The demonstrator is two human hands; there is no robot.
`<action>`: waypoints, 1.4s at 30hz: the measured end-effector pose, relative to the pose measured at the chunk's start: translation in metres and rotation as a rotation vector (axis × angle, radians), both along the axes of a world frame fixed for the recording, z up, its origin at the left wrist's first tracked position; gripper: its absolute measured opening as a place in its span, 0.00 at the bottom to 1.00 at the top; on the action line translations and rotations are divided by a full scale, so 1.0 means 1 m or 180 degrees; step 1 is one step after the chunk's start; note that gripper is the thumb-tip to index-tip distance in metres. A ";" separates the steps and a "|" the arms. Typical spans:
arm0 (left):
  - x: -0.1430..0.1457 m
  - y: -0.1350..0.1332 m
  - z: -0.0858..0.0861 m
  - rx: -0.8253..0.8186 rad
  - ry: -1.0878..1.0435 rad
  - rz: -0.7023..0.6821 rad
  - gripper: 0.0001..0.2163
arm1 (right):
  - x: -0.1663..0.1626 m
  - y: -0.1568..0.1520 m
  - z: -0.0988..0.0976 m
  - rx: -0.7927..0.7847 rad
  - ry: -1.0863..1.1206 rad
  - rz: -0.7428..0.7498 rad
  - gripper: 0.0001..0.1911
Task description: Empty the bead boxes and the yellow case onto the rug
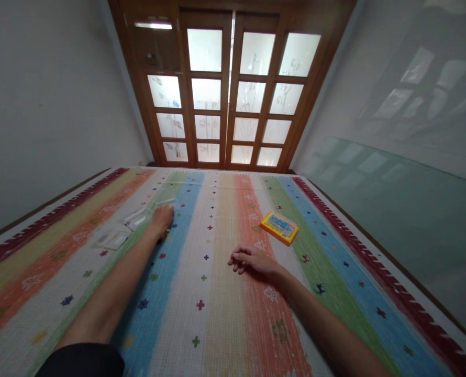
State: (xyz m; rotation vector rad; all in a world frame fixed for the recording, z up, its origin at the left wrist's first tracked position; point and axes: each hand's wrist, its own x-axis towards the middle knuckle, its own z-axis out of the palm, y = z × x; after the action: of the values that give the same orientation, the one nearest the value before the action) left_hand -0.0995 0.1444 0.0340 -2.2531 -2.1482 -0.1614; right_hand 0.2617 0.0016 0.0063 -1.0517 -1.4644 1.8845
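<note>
The flat rectangular cartridge in yellow-orange plastic with a blue-printed label (280,227) lies on the desk's striped, multicoloured cloth (181,314), just beyond the right hand (251,261), which is empty, its fingers loosely half-curled. The left hand (163,217) is bunched among thin, clear plastic cases (113,240); whether it grips one cannot be told, and it partly covers them. Nothing stands between the right hand and the cartridge. Brown wooden doors with frosted panes (207,94) rise behind the desk's far edge.
</note>
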 end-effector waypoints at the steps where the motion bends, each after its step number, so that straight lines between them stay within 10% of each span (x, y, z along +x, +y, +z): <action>1: -0.001 -0.001 0.000 0.0043 -0.0040 -0.0022 0.18 | 0.000 0.000 0.000 -0.0003 0.0005 -0.0004 0.24; 11: -0.029 -0.063 0.013 0.1046 -0.0573 0.0032 0.23 | 0.001 -0.001 -0.002 0.0022 0.0051 0.0010 0.24; 21: -0.058 -0.173 -0.035 0.0440 -0.1008 -0.0225 0.38 | 0.001 0.001 -0.001 0.0138 -0.0016 0.0097 0.22; 34: -0.021 -0.084 -0.024 0.0402 -0.1059 -0.0370 0.20 | -0.001 -0.003 0.001 0.0223 -0.0058 -0.0023 0.24; 42: -0.022 -0.087 -0.026 0.0509 -0.1064 -0.0417 0.19 | 0.011 -0.005 0.011 0.0648 -0.0522 -0.0166 0.21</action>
State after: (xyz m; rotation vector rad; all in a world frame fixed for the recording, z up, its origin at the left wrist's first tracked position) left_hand -0.1216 0.0577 0.0082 -2.4128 -2.0319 -0.7338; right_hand 0.2727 -0.0035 0.0174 -1.1557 -1.6644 1.6056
